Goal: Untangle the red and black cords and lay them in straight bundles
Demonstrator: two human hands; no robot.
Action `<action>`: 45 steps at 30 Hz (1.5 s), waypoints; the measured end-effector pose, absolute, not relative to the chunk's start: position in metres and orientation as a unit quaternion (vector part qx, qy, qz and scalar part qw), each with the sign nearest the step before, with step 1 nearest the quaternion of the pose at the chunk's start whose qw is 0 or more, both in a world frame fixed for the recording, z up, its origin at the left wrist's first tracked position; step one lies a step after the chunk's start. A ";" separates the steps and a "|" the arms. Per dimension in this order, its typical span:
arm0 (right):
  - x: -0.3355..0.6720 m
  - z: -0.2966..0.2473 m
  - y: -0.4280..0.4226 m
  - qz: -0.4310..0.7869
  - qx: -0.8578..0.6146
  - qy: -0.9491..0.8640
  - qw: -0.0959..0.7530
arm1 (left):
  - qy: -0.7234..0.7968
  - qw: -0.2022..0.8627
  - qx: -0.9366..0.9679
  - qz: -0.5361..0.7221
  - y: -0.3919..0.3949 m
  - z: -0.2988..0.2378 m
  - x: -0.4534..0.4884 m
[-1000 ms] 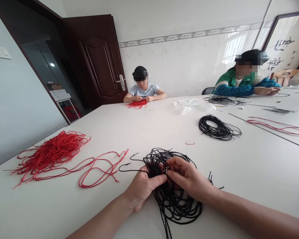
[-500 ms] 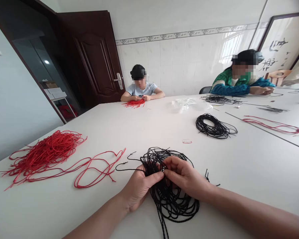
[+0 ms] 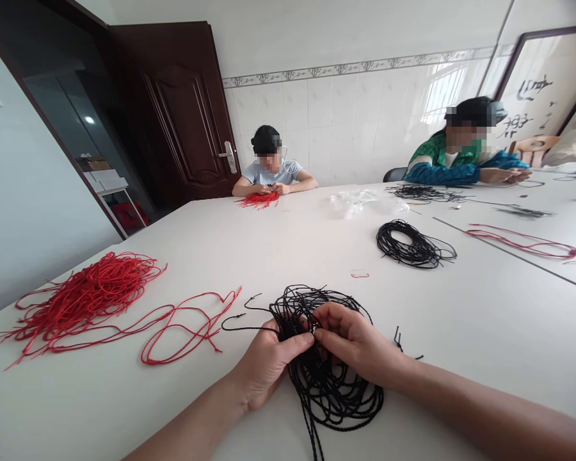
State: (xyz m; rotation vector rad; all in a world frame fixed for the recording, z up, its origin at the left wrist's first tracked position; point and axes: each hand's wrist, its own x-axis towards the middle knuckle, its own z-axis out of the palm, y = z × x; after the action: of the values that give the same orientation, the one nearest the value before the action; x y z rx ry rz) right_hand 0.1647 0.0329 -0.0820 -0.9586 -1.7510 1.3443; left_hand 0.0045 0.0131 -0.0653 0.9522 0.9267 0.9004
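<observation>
A tangled bundle of black cords (image 3: 338,400) lies on the white table in front of me. My left hand (image 3: 269,358) is closed around its gathered middle, thumb pressed on top. From the right, my right hand (image 3: 355,336) pinches at the same spot, its thumb and index fingertips close to my left thumb. Something tiny and pale shows between the fingertips, too small to name. Loose cord ends stick out to the left of the bundle and hang down toward the near table edge. The fingers under the bundle are hidden.
A heap of red cords (image 3: 96,291) lies at left, with a looped red cord (image 3: 187,326) beside it. Beyond my hands are a black cord coil (image 3: 403,243) and clear plastic bags (image 3: 355,203). Two people (image 3: 273,169) (image 3: 461,153) sit across the table, handling cords.
My hands and the black bundle hold almost the same position. The whole view has shifted very slightly.
</observation>
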 end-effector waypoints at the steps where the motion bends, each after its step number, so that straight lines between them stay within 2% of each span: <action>1: 0.165 -0.082 0.033 0.520 -0.371 -0.680 0.360 | 0.416 0.695 0.424 0.404 0.013 -0.065 0.004; 18: 0.164 -0.082 0.029 0.479 -0.397 -0.681 0.386 | 0.403 0.706 0.411 0.412 0.013 -0.064 0.005; 37: 0.163 -0.078 0.029 0.489 -0.396 -0.677 0.382 | 0.409 0.707 0.402 0.413 0.016 -0.063 0.006; 45: 0.165 -0.074 0.029 0.545 -0.403 -0.635 0.370 | 0.391 0.723 0.382 0.422 0.015 -0.061 0.006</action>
State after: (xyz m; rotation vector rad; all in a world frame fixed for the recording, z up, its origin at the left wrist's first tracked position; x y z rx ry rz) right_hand 0.1649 0.0289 -0.0738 -1.0342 -1.6303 1.3981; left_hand 0.0060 0.0148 -0.0612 0.8427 0.8626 0.9326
